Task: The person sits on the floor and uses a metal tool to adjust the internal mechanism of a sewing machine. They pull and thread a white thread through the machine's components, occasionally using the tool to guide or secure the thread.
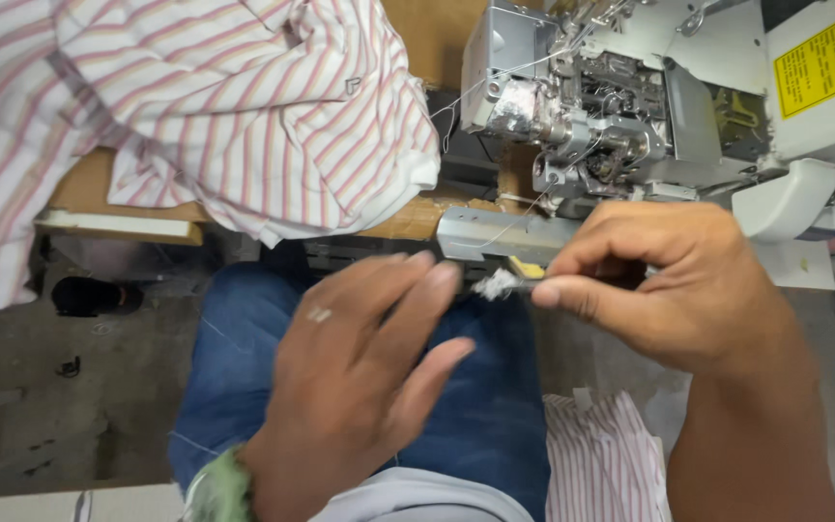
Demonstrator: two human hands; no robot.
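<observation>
Two hands (pixel 495 319) pinching white fluff (pixel 495 284)

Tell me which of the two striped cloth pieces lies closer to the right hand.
The small striped piece at the bottom, beside the blue-jeaned leg, just below the right hand. The other, a large striped heap, lies on the table at upper left, farther away.

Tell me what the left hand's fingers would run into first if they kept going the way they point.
Likely the small white tuft pinched by the right hand; the left hand points up-right at it, though depth is unclear.
</observation>
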